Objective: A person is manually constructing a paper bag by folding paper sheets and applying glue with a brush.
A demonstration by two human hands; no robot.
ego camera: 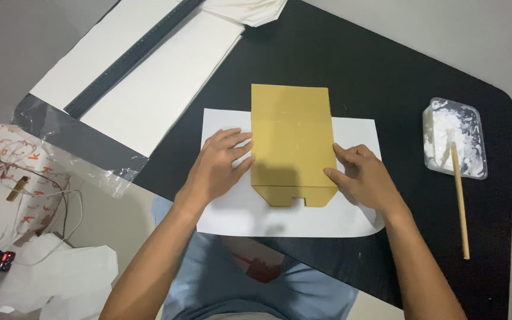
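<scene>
A flat tan cardboard piece (291, 139) with a notched near edge lies on a white sheet of paper (226, 213) on the black table (386, 77). My left hand (217, 166) rests flat on the paper, fingertips touching the cardboard's left edge. My right hand (365, 178) lies flat at the cardboard's right edge, fingers touching its lower right corner. Neither hand grips anything.
A clear plastic tub of white paste (454, 139) with a wooden stick (460, 201) in it sits at the right. White sheets (155, 89) with a long black ruler (128, 59) lie at the upper left, over clear plastic film (84, 148). A patterned box and cables (19, 178) lie at the left.
</scene>
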